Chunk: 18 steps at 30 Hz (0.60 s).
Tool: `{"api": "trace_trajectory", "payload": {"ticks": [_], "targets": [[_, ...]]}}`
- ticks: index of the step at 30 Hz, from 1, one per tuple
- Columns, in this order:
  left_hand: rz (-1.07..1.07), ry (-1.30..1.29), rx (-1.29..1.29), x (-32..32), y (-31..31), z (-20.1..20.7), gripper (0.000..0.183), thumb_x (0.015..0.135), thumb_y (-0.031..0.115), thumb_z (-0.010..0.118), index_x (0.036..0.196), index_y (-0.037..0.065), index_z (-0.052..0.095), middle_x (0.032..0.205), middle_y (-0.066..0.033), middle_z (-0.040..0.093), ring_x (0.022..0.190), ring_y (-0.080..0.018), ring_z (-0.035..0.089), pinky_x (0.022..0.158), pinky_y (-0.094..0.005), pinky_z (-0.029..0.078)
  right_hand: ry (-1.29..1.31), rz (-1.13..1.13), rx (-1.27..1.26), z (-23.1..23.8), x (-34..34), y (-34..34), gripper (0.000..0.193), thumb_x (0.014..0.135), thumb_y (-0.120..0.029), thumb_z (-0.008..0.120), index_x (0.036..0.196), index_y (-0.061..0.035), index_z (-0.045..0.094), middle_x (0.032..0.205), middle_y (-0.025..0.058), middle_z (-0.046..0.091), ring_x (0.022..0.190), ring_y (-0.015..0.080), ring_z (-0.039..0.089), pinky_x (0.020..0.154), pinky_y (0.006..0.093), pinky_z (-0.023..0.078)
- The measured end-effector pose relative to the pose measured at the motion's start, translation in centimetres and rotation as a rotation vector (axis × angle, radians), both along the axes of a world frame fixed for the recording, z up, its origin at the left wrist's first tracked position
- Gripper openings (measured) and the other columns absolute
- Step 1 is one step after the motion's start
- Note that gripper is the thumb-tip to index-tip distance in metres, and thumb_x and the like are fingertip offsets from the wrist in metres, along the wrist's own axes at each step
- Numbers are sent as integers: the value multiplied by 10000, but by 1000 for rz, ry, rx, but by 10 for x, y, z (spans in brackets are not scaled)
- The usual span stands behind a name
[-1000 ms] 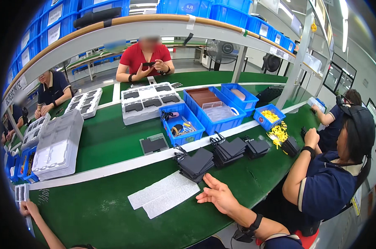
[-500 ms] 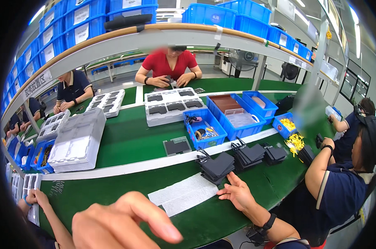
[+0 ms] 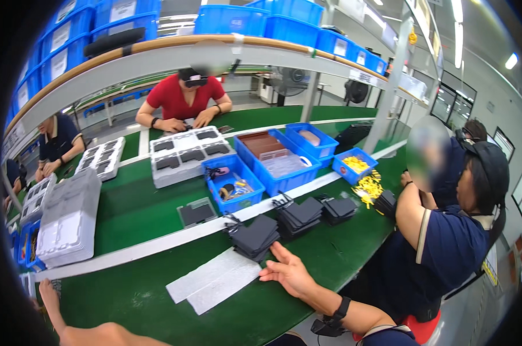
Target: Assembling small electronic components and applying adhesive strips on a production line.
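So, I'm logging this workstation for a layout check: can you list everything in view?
green table: one, runs across the whole view
stacks of dark flat pouches: about four, dark grey, along the white line
white foam sheets: two, overlapping, near edge
blue bins: four, mid table, holding small parts
yellow parts: a pile, beside the small right bin
grey moulded trays: several, centre and left
blue crates: many, on the overhead shelf
other people: about four, seated around the table
right hand: open, flat on the table beside the pouches
left hand: bottom edge, partly cut off, holding nothing visible
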<state>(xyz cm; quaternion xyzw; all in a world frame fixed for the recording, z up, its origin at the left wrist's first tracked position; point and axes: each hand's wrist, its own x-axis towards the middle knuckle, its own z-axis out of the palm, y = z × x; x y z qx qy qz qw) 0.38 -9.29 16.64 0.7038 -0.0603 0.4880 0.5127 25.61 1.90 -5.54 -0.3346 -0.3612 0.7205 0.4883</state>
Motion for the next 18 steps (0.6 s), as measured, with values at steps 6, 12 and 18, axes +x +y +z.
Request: {"api": "trace_trajectory", "payload": {"ticks": [6,12,18], "targets": [[-201,77,19,6,26,1,158,899,203,534,868,67,608,773,-89,615,730,-203,563,674,-325,420,38,10,7,-3,-4,0,792,890,-2,532,1438,3,-40,1527,165,-18,866,211,627,734,316,542],[-349,179,33,14,40,5,148,885,181,557,869,45,614,751,-104,621,679,-208,575,610,-315,427,27,-9,4,-3,-6,0,774,898,-13,526,1430,25,-34,1520,187,-17,845,183,621,729,294,544],[-443,304,35,17,58,2,142,871,159,579,870,23,621,728,-119,627,628,-212,586,545,-304,434,3,-33,-8,-7,1,3,771,897,-22,530,1430,29,-25,1519,189,-4,841,179,622,726,291,548]]}}
